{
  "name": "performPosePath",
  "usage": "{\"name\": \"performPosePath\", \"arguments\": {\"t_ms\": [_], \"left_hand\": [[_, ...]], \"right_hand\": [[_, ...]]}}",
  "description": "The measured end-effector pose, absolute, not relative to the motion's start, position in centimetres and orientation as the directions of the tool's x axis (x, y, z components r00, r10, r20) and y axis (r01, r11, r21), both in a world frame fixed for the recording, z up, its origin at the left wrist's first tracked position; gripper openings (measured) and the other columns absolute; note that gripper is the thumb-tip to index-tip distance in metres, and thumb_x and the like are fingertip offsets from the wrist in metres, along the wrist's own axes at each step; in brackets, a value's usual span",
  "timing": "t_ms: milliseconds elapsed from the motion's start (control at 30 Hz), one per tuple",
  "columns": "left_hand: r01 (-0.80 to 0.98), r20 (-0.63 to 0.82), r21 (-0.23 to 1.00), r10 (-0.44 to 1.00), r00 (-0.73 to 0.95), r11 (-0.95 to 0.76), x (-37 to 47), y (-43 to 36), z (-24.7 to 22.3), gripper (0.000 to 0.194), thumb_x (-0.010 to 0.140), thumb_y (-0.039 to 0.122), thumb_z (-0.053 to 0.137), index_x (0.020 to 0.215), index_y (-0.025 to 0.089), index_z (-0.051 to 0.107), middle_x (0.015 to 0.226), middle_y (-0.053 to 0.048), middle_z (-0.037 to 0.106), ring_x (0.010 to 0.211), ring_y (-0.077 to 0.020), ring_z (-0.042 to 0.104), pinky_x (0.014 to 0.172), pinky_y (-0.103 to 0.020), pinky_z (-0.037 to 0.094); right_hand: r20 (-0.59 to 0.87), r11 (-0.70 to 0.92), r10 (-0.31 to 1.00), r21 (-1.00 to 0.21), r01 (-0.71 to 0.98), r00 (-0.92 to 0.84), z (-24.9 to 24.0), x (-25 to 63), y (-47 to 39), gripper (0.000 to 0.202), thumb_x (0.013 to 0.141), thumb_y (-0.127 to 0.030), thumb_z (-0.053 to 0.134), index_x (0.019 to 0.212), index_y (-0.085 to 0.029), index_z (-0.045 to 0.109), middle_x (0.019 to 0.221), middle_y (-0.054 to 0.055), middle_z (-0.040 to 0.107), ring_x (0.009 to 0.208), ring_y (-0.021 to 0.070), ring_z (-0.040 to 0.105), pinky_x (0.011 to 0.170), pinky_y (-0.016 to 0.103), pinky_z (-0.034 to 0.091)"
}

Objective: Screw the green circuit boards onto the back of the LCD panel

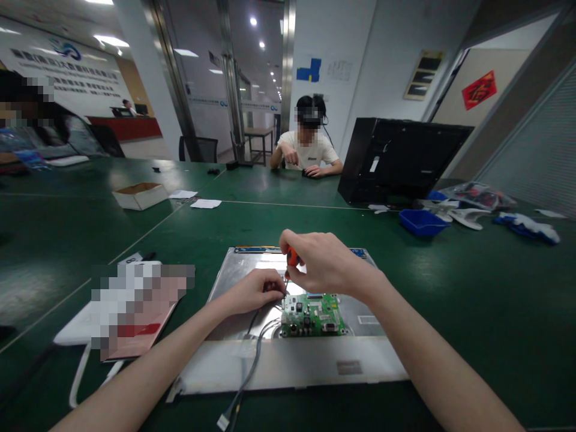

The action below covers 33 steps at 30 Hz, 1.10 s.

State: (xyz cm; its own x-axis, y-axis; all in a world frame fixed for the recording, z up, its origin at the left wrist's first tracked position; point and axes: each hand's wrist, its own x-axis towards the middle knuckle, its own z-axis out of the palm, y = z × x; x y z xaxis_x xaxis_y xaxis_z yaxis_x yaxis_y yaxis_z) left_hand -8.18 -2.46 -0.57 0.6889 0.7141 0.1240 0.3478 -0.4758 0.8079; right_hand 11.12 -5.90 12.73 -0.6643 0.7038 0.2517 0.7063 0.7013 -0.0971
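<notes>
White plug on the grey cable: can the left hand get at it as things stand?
Probably yes: the white plug lies past the near edge of the panel with nothing over it, though the left hand is beside the circuit board.

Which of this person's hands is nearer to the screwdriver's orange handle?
The right: the right hand holds the orange handle. The left hand is lower, left of it, near the upper-left corner of the green circuit board.
</notes>
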Motion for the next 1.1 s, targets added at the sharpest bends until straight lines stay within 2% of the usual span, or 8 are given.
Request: {"name": "performPosePath", "arguments": {"t_ms": [233, 333, 433, 533, 633, 733, 933, 1100], "left_hand": [[0.388, 0.094, 0.802, 0.737, 0.669, -0.455, -8.1, -2.6, -0.2, 0.009, 0.081, 0.014, 0.059, 0.085, 0.016, 0.067, 0.08, 0.0, 0.067, 0.073, -0.0144, 0.06, 0.068, -0.025, 0.045], [0.398, 0.086, 0.8, 0.743, 0.664, -0.449, -8.1, -2.6, -0.3, 0.006, 0.081, 0.015, 0.06, 0.083, 0.016, 0.066, 0.079, 0.0, 0.067, 0.071, -0.0145, 0.06, 0.065, -0.025, 0.046], [0.37, 0.118, 0.808, 0.741, 0.661, -0.459, -8.1, -2.5, -0.6, 0.005, 0.08, 0.015, 0.061, 0.084, 0.016, 0.064, 0.08, -0.001, 0.067, 0.073, -0.0154, 0.061, 0.065, -0.025, 0.046], [0.351, 0.145, 0.801, 0.726, 0.672, -0.485, -8.2, -2.4, -0.8, 0.005, 0.078, 0.013, 0.061, 0.082, 0.016, 0.063, 0.078, 0.0, 0.067, 0.072, -0.0153, 0.061, 0.065, -0.025, 0.046], [0.349, 0.153, 0.794, 0.719, 0.678, -0.498, -8.1, -2.4, -0.7, 0.007, 0.078, 0.012, 0.06, 0.082, 0.016, 0.064, 0.077, 0.0, 0.067, 0.072, -0.0153, 0.061, 0.066, -0.025, 0.047], [0.366, 0.142, 0.789, 0.726, 0.672, -0.493, -8.1, -2.5, -0.3, 0.007, 0.079, 0.013, 0.06, 0.083, 0.016, 0.065, 0.081, -0.001, 0.068, 0.074, -0.0164, 0.062, 0.068, -0.026, 0.048], [0.421, 0.087, 0.778, 0.743, 0.664, -0.467, -8.1, -2.7, 0.0, 0.009, 0.081, 0.016, 0.059, 0.086, 0.017, 0.066, 0.083, -0.001, 0.069, 0.076, -0.0162, 0.062, 0.071, -0.027, 0.048], [0.388, 0.108, 0.79, 0.731, 0.674, -0.474, -8.2, -2.4, -0.5, 0.008, 0.08, 0.016, 0.059, 0.086, 0.016, 0.065, 0.078, 0.0, 0.066, 0.07, -0.0147, 0.059, 0.066, -0.025, 0.046]], "right_hand": [[0.312, 0.636, 0.729, 0.022, 0.771, -0.61, 12.4, 10.7, -6.0, 0.034, 0.089, -0.054, 0.048, 0.086, -0.022, 0.058, 0.063, -0.001, 0.06, 0.053, 0.0105, 0.046, 0.051, 0.026, 0.018], [0.311, 0.645, 0.717, 0.042, 0.763, -0.623, 12.3, 10.3, -6.1, 0.027, 0.091, -0.044, 0.048, 0.081, -0.022, 0.059, 0.06, -0.002, 0.058, 0.051, 0.0097, 0.043, 0.051, 0.027, 0.016], [0.283, 0.675, 0.705, 0.014, 0.737, -0.651, 12.4, 10.2, -6.3, 0.011, 0.087, -0.032, 0.051, 0.091, -0.023, 0.057, 0.065, -0.002, 0.061, 0.053, 0.0101, 0.045, 0.051, 0.027, 0.016], [0.245, 0.702, 0.7, -0.063, 0.709, -0.671, 12.8, 10.3, -6.5, 0.016, 0.083, -0.028, 0.053, 0.097, -0.021, 0.053, 0.077, 0.0, 0.066, 0.06, 0.0109, 0.05, 0.05, 0.026, 0.018], [0.234, 0.707, 0.698, -0.077, 0.703, -0.677, 13.0, 10.4, -6.9, 0.014, 0.081, -0.026, 0.055, 0.095, -0.021, 0.052, 0.08, -0.001, 0.066, 0.062, 0.0114, 0.052, 0.05, 0.025, 0.02], [0.275, 0.666, 0.719, -0.008, 0.746, -0.638, 13.1, 10.4, -7.1, 0.013, 0.085, -0.033, 0.055, 0.09, -0.022, 0.053, 0.074, -0.001, 0.065, 0.059, 0.0119, 0.052, 0.049, 0.025, 0.019], [0.309, 0.542, 0.781, 0.096, 0.835, -0.542, 12.7, 9.9, -7.0, 0.038, 0.093, -0.055, 0.038, 0.084, -0.022, 0.056, 0.066, 0.002, 0.064, 0.055, 0.0142, 0.054, 0.049, 0.028, 0.016], [0.267, 0.582, 0.772, 0.065, 0.81, -0.577, 12.8, 9.9, -7.0, 0.014, 0.09, -0.033, 0.047, 0.091, -0.021, 0.055, 0.073, 0.001, 0.065, 0.056, 0.0116, 0.049, 0.049, 0.028, 0.016]]}}
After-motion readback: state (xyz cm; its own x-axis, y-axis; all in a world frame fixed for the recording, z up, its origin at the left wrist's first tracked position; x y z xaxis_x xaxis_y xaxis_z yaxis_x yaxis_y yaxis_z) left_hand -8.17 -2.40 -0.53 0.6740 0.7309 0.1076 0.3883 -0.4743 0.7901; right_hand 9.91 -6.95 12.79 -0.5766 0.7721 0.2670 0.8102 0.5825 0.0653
